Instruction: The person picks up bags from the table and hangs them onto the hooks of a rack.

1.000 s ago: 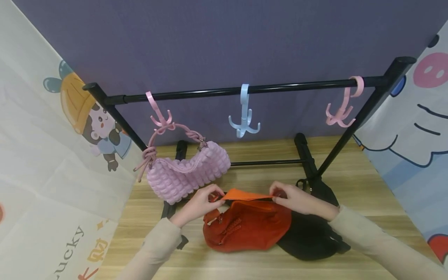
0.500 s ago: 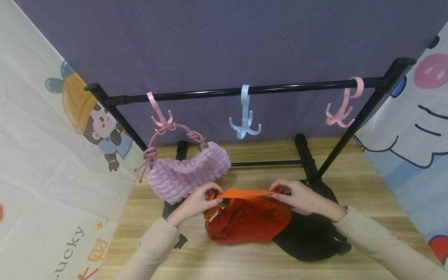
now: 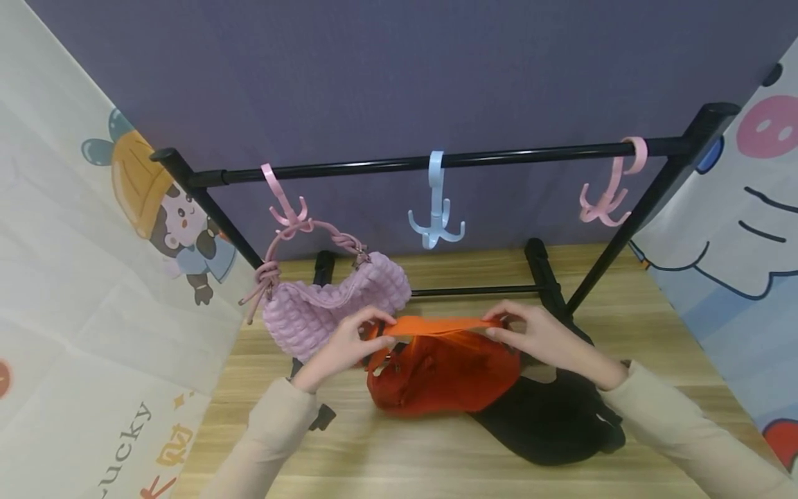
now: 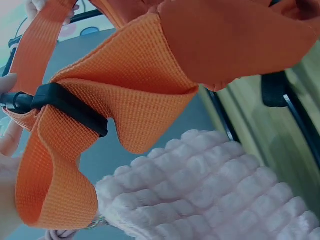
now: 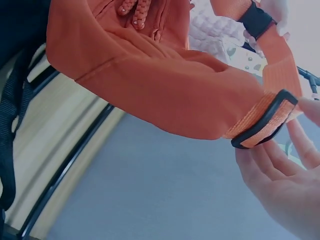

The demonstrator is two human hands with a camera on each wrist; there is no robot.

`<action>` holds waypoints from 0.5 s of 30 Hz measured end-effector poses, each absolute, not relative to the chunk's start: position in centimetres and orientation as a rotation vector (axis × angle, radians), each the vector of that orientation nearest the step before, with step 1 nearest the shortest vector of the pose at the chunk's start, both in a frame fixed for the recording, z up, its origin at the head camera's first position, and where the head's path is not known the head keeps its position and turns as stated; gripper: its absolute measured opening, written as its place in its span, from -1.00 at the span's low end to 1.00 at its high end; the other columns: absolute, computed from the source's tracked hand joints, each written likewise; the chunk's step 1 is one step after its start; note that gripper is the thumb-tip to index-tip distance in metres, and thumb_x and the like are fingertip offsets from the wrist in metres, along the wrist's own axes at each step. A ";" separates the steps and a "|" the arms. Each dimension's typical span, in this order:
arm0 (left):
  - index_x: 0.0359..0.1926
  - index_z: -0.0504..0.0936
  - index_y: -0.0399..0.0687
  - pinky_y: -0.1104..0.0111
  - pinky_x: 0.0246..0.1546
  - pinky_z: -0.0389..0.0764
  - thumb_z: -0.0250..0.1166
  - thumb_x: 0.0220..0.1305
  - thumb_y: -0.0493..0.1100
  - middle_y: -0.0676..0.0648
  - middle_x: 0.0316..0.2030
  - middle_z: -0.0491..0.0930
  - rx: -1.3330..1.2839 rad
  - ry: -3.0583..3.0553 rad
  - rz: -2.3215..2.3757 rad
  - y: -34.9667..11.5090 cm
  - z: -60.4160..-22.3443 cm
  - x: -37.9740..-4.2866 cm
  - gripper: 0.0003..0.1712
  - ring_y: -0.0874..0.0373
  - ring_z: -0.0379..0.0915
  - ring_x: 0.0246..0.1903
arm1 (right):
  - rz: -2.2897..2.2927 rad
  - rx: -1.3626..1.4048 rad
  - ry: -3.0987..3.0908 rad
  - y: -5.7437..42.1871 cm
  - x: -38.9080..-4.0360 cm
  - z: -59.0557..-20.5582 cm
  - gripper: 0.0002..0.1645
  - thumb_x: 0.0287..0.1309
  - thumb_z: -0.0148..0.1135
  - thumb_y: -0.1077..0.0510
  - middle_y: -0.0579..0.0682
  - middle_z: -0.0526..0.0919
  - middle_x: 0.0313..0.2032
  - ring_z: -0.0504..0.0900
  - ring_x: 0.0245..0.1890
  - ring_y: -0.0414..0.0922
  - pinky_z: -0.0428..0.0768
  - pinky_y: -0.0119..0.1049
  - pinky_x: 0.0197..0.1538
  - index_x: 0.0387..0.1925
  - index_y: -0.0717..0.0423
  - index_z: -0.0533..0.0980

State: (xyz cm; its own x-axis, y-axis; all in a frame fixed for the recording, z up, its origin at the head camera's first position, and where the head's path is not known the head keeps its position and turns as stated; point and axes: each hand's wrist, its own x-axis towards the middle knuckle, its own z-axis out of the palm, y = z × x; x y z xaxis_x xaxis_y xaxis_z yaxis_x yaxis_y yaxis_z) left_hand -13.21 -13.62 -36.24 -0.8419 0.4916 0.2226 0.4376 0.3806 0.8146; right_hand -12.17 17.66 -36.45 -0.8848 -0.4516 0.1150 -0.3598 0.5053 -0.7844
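In the head view my left hand and right hand pinch the two ends of a bright orange webbing strap. An orange-red bag hangs below it, close over the table. Beside my left fingers, the left wrist view shows a black slider buckle on the folded strap. A black ring at the bag's corner touches my right fingers in the right wrist view. Right of the orange bag lies a black bag, partly overlapped by it.
A lilac quilted bag hangs by its knotted handle from a pink hook on the black rack. A blue hook hangs mid-bar and another pink hook at the right. The rack's feet stand on the wooden table.
Both hands have risen and moved slightly toward the rack, taking the strap and orange bag along. More of the strap shows stretched between them. The black bag has stayed about where it was.
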 end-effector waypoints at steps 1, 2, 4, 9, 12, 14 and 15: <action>-0.22 0.53 -0.20 0.34 -0.34 0.42 0.28 0.02 -0.35 -0.11 -0.28 0.52 0.871 2.564 1.498 -13.7 -36.4 -13.5 -0.76 0.16 0.34 -0.40 | -1.341 -0.726 2.651 17.7 -12.2 -36.4 -0.77 0.05 0.20 0.07 -0.04 0.54 -0.36 0.47 -0.61 -0.22 0.47 -0.36 -0.60 -0.21 0.00 0.47; -0.21 0.53 -0.18 0.34 -0.35 0.42 0.28 0.02 -0.34 -0.09 -0.27 0.52 0.880 2.563 1.509 -13.8 -36.6 -13.7 -0.76 0.17 0.34 -0.40 | -1.348 -0.737 2.660 17.8 -12.3 -36.2 -0.78 0.05 0.20 0.07 -0.05 0.54 -0.38 0.47 -0.62 -0.21 0.46 -0.36 -0.60 -0.22 -0.01 0.48; -0.21 0.54 -0.14 0.35 -0.35 0.42 0.29 0.02 -0.33 -0.07 -0.26 0.52 0.911 2.568 1.525 -13.9 -36.9 -14.2 -0.75 0.18 0.34 -0.38 | -1.366 -0.763 2.675 17.8 -12.4 -36.0 -0.77 0.05 0.20 0.09 -0.06 0.54 -0.37 0.47 -0.62 -0.21 0.46 -0.36 -0.60 -0.21 0.00 0.48; -0.19 0.55 -0.06 0.30 -0.24 0.43 0.29 0.05 -0.23 0.01 -0.20 0.51 0.950 2.560 1.566 -14.0 -36.3 -14.8 -0.76 0.21 0.37 -0.27 | -1.412 -0.791 2.700 17.8 -12.5 -35.1 -0.75 0.06 0.19 0.13 -0.06 0.53 -0.38 0.45 -0.64 -0.24 0.46 -0.36 -0.63 -0.17 0.00 0.48; -0.18 0.55 -0.02 0.29 -0.22 0.42 0.28 0.06 -0.19 0.03 -0.17 0.49 0.932 2.555 1.581 -13.9 -35.5 -14.9 -0.75 0.19 0.37 -0.20 | -1.464 -0.798 2.706 17.8 -12.5 -34.5 -0.74 0.07 0.18 0.19 -0.04 0.52 -0.45 0.44 -0.70 -0.20 0.45 -0.35 -0.66 -0.14 0.03 0.48; -0.17 0.55 -0.03 0.31 -0.23 0.41 0.28 0.06 -0.20 0.02 -0.15 0.49 0.918 2.565 1.582 -13.8 -34.9 -14.9 -0.74 0.19 0.37 -0.18 | -1.511 -0.796 2.704 17.7 -12.6 -34.1 -0.72 0.06 0.17 0.23 -0.03 0.51 -0.46 0.42 -0.73 -0.18 0.44 -0.34 -0.69 -0.13 0.04 0.48; -0.16 0.56 -0.05 0.33 -0.24 0.41 0.28 0.06 -0.21 0.01 -0.14 0.49 0.912 2.569 1.587 -13.7 -34.6 -14.9 -0.74 0.19 0.37 -0.19 | -1.535 -0.793 2.702 17.7 -12.6 -33.9 -0.71 0.06 0.17 0.25 -0.02 0.51 -0.45 0.42 -0.72 -0.16 0.43 -0.34 -0.70 -0.13 0.05 0.48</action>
